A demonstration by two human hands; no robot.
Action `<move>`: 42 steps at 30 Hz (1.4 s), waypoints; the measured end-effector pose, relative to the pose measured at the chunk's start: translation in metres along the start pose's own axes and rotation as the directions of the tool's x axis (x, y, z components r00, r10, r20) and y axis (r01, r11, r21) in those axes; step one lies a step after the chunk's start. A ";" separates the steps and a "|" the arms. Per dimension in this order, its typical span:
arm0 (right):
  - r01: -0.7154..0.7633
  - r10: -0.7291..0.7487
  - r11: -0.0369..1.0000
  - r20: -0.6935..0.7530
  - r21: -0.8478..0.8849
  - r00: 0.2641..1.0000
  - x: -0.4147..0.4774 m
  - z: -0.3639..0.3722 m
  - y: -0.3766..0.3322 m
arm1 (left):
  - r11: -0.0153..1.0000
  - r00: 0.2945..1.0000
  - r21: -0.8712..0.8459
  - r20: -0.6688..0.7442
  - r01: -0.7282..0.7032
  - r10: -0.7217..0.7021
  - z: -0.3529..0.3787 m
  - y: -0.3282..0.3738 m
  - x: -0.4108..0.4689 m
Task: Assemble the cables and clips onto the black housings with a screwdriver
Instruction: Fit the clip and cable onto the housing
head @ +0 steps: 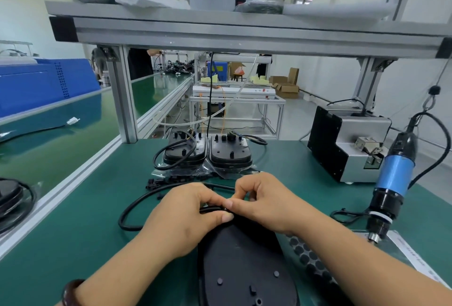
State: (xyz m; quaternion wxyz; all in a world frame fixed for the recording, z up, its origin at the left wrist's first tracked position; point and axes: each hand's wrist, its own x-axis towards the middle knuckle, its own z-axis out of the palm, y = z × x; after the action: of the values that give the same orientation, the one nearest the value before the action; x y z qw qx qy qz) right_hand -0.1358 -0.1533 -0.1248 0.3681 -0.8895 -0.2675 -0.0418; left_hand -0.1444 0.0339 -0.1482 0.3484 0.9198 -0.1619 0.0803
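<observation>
A black housing [244,264] lies flat on the green mat in front of me. My left hand [186,212] grips a black cable [132,208] at the housing's far end; the cable loops off to the left. My right hand [264,198] pinches a small part against the cable end, fingertips meeting those of the left hand. The part itself is mostly hidden by fingers. Loose black clips [176,179] lie just beyond the hands. A blue electric screwdriver [391,178] hangs at the right, held by neither hand.
Two stacks of black housings [208,154] with cables stand on a plastic bag at the mat's middle. A grey screw feeder [349,144] sits at the right rear. A sheet of black round pads [308,259] lies right of the housing. An aluminium frame post [122,95] rises at the left.
</observation>
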 end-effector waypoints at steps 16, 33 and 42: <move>-0.405 0.558 0.779 -0.824 0.479 0.100 -0.103 -0.185 0.079 | 0.998 0.998 -0.009 -0.017 0.062 -0.062 0.000 0.000 -0.001; -0.015 0.475 0.751 0.524 -0.661 0.707 -0.108 -0.045 0.035 | 0.997 0.997 -0.027 -0.025 0.079 -0.080 0.000 0.001 -0.003; -0.286 0.495 0.774 0.259 -0.565 0.829 -0.050 -0.027 0.039 | 0.996 0.996 -0.018 -0.035 0.086 -0.087 0.000 0.002 -0.004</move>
State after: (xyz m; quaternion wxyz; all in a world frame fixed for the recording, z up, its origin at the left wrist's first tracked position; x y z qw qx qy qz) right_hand -0.1554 -0.2171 -0.1437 0.0622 -0.9795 -0.1206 0.1488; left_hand -0.1490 0.0331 -0.1481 0.3619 0.9215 -0.1162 0.0801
